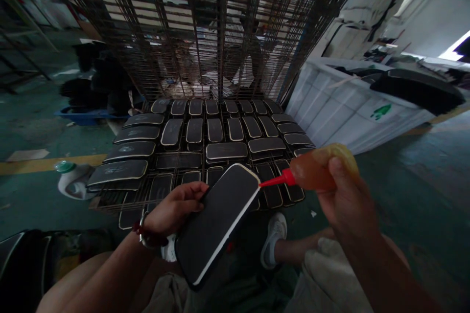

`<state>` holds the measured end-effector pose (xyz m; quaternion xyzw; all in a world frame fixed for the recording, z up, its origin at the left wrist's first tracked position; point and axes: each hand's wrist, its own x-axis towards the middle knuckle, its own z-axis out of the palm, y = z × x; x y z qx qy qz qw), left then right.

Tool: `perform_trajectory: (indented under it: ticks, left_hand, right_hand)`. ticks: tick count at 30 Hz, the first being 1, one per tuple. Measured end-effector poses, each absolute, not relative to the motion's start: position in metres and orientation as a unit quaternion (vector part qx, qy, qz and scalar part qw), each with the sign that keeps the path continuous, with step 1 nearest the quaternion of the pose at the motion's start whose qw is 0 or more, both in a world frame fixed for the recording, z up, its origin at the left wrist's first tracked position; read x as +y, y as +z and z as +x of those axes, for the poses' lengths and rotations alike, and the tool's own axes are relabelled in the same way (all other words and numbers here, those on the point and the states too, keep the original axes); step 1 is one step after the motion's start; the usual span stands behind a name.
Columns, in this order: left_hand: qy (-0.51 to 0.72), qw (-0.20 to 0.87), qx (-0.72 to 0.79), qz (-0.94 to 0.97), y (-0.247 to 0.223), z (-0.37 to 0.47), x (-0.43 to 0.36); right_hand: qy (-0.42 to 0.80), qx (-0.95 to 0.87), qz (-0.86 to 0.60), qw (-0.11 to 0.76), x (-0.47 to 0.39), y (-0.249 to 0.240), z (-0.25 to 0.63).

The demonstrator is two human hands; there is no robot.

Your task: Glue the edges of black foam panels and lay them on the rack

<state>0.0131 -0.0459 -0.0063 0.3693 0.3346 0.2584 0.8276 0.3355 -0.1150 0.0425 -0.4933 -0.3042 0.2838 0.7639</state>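
Observation:
My left hand (179, 207) grips the left edge of a dark flat panel with rounded corners (220, 220), tilted over my lap. A pale bead runs down the panel's right edge and over its top. In my right hand (347, 195) is a squeeze bottle (317, 168) of amber liquid, lying sideways. The bottle's red nozzle (273, 182) points left, and its tip meets the panel's upper right corner. Beyond them, many similar dark panels (226, 150) with pale rims lie in rows on a wire rack.
A tall wire rack (220, 24) rises behind the rows. On the right stands a white bin (352, 107) heaped with dark pieces. To the left are a white jug with a green cap (73, 181) and a blue tray (86, 116) with black items. Dark pieces (33, 264) lie at lower left.

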Motion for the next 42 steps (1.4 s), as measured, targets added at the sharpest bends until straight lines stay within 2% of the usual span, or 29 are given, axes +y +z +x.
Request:
perform_trajectory:
  ticks: [11,42]
  left_hand:
    - [0.281,0.837,0.313,0.351,-0.008,0.013,-0.046]
    - [0.356,0.796,0.386,0.3,-0.011,0.014,-0.037]
  right_hand:
    - [0.283,-0.27,-0.478,0.787,-0.112,0.028,0.323]
    - [0.401,-0.357,-0.475,0.697,-0.174,0.008,0.264]
